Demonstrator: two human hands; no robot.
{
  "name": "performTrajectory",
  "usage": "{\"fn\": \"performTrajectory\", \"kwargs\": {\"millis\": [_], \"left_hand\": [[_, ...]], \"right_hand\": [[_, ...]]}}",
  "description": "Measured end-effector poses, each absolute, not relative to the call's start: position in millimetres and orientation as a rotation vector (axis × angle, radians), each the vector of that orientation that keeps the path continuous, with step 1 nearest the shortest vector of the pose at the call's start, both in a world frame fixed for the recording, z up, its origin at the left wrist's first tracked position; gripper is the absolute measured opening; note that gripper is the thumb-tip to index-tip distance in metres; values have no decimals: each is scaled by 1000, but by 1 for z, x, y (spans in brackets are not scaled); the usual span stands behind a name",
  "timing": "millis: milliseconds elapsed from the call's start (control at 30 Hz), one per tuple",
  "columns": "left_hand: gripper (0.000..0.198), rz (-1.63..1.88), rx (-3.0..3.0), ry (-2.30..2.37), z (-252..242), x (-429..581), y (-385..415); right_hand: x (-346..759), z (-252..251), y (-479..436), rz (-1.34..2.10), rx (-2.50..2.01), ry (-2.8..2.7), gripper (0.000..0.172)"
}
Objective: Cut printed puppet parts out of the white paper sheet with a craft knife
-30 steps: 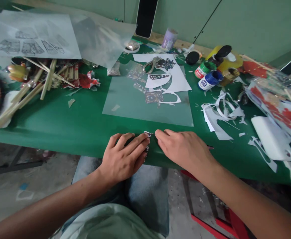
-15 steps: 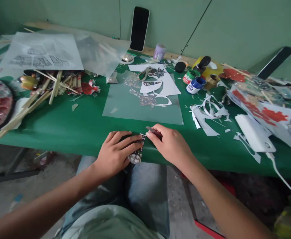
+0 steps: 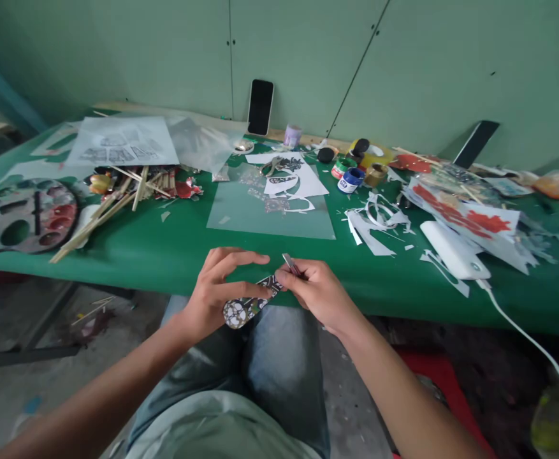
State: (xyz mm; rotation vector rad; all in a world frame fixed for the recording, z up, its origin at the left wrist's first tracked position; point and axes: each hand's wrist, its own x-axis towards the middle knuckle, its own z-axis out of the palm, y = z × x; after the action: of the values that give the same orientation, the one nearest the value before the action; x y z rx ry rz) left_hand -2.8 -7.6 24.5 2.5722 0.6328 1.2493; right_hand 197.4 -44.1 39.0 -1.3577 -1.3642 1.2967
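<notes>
A narrow paper cutout (image 3: 238,312) with a black, white and gold pattern and a rounded near end slants over the table's front edge. My left hand (image 3: 215,287) grips it, a finger lying across the top and the index finger lifted clear. In my right hand (image 3: 315,287) is a small craft knife (image 3: 289,261), its short blade pointing up and away between thumb and fingers. The right fingertips also meet the cutout's far end; whether they pinch it is hard to see. My left thumb is hidden.
A translucent sheet (image 3: 269,223) with paper cutouts and scissors (image 3: 272,167) lies ahead. Paint jars (image 3: 350,180) and paper scraps (image 3: 372,226) are to the right, near a white power bank (image 3: 454,252) with a cable. Sticks (image 3: 102,220) and a paint palette (image 3: 25,217) occupy the left.
The cutout has turned, its rounded end swinging left and towards me. My left index finger has lifted off it. The right hand has come against its far end, and the knife now points more upright.
</notes>
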Motion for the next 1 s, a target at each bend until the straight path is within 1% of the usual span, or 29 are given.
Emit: {"fn": "performTrajectory", "kwargs": {"millis": [100, 233, 300, 400, 433, 467, 500, 567, 633, 700, 767, 833, 900, 933, 967, 1000], "left_hand": [[20, 1289, 2559, 535, 32, -2, -16], [29, 1308, 2532, 439, 48, -2, -33], [28, 1307, 2539, 392, 57, -3, -42], [27, 1267, 2563, 310, 70, -6, -52], [28, 1234, 2573, 284, 74, -7, -54], [28, 1190, 2583, 256, 77, -7, -54], [26, 1146, 2590, 229, 80, -6, -54], [21, 1076, 2589, 186, 85, -3, -53], [17, 1029, 2563, 145, 87, 1, -53], [14, 1062, 2429, 195, 85, 4, -54], [12, 1181, 2126, 390, 80, 6, -58], [23, 1241, 1716, 576, 74, 5, -65], [40, 1152, 1437, 598, 72, 3, -74], [44, 1084, 1375, 573, 72, 3, -79], [45, 1029, 1352, 552, 73, 2, -85], [41, 1005, 1348, 558, 75, 3, -90]], "right_hand": [[198, 47, -59, 1267, -1316, -1360, 36], [207, 58, -82, 1134, -1349, -1362, 32], [215, 63, -98, 925, -1454, -1465, 31], [224, 71, -123, 448, -1726, -1612, 26], [224, 73, -131, 333, -1784, -1607, 26], [224, 76, -137, 293, -1792, -1591, 28], [221, 78, -142, 334, -1748, -1578, 31], [214, 82, -147, 602, -1556, -1568, 35], [205, 82, -147, 912, -1363, -1530, 32], [196, 80, -146, 1086, -1256, -1435, 32], [189, 77, -145, 1125, -1212, -1293, 36], [185, 77, -146, 1114, -1201, -1167, 37], [181, 79, -149, 1103, -1211, -1097, 38], [180, 80, -151, 1100, -1216, -1080, 37], [179, 82, -152, 1100, -1218, -1073, 36], [177, 83, -154, 1103, -1219, -1069, 35]]}}
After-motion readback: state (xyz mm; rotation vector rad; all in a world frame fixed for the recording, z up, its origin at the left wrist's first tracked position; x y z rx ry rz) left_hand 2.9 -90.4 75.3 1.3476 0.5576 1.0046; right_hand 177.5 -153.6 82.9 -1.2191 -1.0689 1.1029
